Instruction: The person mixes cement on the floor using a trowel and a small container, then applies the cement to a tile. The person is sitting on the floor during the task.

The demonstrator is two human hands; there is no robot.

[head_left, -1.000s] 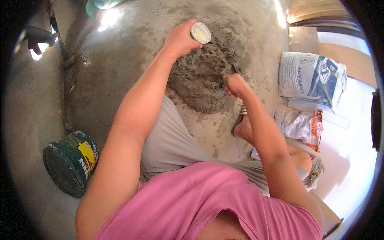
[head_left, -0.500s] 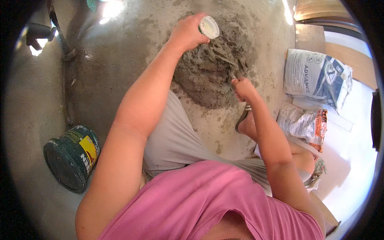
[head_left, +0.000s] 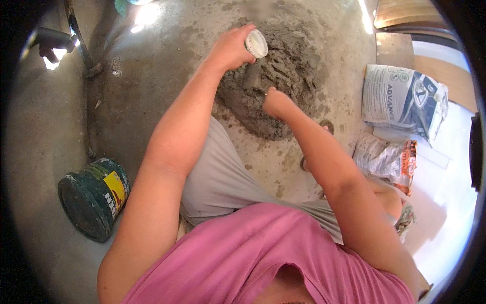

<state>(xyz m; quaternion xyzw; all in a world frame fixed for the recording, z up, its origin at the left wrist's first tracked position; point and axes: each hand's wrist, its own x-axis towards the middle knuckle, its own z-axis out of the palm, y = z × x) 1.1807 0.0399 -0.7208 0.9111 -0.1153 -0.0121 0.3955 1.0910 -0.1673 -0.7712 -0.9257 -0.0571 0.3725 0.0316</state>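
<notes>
A heap of wet grey mortar (head_left: 301,68) lies on the concrete floor in front of me. Over its far left part, my left hand (head_left: 229,49) grips a small tub (head_left: 257,44) by its side; the tub is pale inside with a greenish outer wall. How much it contains I cannot make out. My right hand (head_left: 279,105) is closed on the handle of a trowel at the near middle of the heap. The mortar-coated trowel blade (head_left: 252,77) points away from me, below the tub, against the mortar. Most of the handle is hidden in my fist.
A dark green bucket (head_left: 91,202) lies tipped over at the left. On the right stand a white and blue bag (head_left: 392,96) and a crumpled white and orange bag (head_left: 379,152). A dark bar (head_left: 76,38) is at the upper left. My sandalled foot shows behind my right forearm.
My right hand has moved left with the trowel, from the heap's right edge to its middle. My left hand and the tub have shifted slightly left and nearer.
</notes>
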